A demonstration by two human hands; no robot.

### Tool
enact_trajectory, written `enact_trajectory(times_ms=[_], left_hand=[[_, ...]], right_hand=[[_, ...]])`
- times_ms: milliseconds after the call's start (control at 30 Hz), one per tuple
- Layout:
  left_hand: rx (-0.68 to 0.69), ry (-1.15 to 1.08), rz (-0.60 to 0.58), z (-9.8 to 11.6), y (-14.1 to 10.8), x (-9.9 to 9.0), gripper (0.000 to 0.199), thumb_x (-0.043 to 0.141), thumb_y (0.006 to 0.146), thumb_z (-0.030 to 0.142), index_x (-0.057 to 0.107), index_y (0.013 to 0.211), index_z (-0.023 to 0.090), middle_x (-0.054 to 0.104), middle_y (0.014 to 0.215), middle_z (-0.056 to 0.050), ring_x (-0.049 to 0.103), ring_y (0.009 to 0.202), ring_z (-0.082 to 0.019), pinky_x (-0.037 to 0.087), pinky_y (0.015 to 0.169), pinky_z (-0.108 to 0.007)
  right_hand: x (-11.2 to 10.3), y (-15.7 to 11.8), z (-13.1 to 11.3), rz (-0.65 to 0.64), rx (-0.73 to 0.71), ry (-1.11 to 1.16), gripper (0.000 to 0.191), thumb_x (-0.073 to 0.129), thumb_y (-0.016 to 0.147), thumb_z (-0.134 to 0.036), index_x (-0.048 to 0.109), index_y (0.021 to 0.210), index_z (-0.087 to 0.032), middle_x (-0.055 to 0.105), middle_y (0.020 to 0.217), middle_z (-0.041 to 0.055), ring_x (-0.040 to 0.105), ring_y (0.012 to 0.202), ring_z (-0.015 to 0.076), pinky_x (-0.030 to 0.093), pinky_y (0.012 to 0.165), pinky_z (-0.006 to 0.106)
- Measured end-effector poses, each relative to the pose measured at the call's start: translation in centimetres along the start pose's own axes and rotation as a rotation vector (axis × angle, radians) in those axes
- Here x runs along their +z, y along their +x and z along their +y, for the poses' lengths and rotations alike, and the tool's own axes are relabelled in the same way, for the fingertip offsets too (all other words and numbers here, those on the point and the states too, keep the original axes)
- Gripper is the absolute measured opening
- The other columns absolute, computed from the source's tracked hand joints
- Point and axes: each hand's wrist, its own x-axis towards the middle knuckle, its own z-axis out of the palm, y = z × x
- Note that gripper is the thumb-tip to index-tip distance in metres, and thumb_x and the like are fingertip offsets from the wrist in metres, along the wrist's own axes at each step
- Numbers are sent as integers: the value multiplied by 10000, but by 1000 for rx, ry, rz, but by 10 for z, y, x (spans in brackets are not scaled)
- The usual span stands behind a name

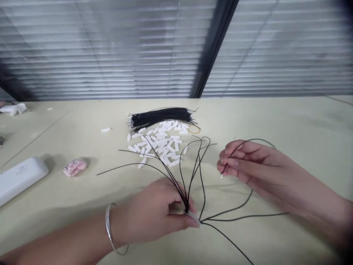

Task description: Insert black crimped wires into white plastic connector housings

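My left hand (pixel 162 209) pinches a small white connector housing (pixel 195 218) between thumb and fingers. Several thin black wires (pixel 204 187) fan out from it to both sides, their far ends loose. To the right, my right hand (pixel 248 162) is closed on one black wire (pixel 234 150) near its end, where a small shiny metal tip (pixel 221 175) sticks out below the fingertips. This wire loops up behind the hand. Beyond my hands lies a pile of white plastic housings (pixel 162 141), with a bundle of black wires (pixel 161 117) behind it.
A yellowish rubber band (pixel 194 129) lies beside the pile. Left on the table (pixel 289 125) are a pink patterned item (pixel 74 167), a white rounded device (pixel 22 178), a single white piece (pixel 106 130) and crumpled white material (pixel 13 109). Window blinds (pixel 110 48) stand behind the table.
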Motion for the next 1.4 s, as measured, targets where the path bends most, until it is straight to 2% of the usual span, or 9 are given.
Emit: enact_trajectory(times_ms=[100,267,467,700,967,1100,1267,1400], left_hand=[[-7,31,-19,3,0,-1,44,728,832,191,689,835,171,651,851,-1,602,883,-154,476,785,-228],[2,72,-44,4,-1,-3,46,718,856,209,683,854,179,646,828,25,600,860,-127,462,787,-207],[2,119,-40,3,0,-4,53,721,861,204,668,864,196,651,837,45,595,896,-120,451,842,-202],[22,142,-32,3,0,-2,44,714,870,206,670,875,202,653,861,46,605,929,-127,452,887,-214],[40,181,-25,5,-1,-2,72,717,873,227,671,849,178,653,816,37,617,884,-129,466,863,-210],[89,241,-12,3,-1,-1,61,713,877,214,669,865,174,664,835,38,620,855,-122,467,859,-205],[179,342,-4,0,-1,1,74,707,882,195,680,858,131,672,851,16,615,824,-119,458,883,-214],[201,373,20,-2,-1,3,80,704,877,173,707,825,113,673,828,-5,617,809,-132,473,785,-210]], right_hand=[[7,-7,1,-77,6,-53,245,819,668,-394,700,692,-182,662,650,45,653,557,151,564,516,203],[5,-12,11,-157,-80,-222,179,741,780,-411,680,787,-242,694,671,24,679,587,147,561,526,169],[5,-17,13,-159,-63,-256,198,744,775,-434,664,758,-254,686,643,10,680,553,170,517,424,163],[5,-24,15,-171,-77,-245,128,750,798,-406,660,806,-316,690,667,-37,695,580,150,546,458,138],[5,-30,23,-197,-35,-276,148,756,782,-418,647,805,-319,680,661,-32,683,556,185,449,327,185],[7,-32,26,-233,-25,-293,126,747,791,-395,643,817,-329,679,679,-45,681,577,158,514,404,178],[13,-37,28,-241,-72,-340,121,708,832,-427,626,826,-338,681,704,-43,681,588,165,475,358,176],[20,-42,29,-264,-184,-341,70,672,877,-338,607,892,-359,700,775,-67,702,671,134,560,491,132]])
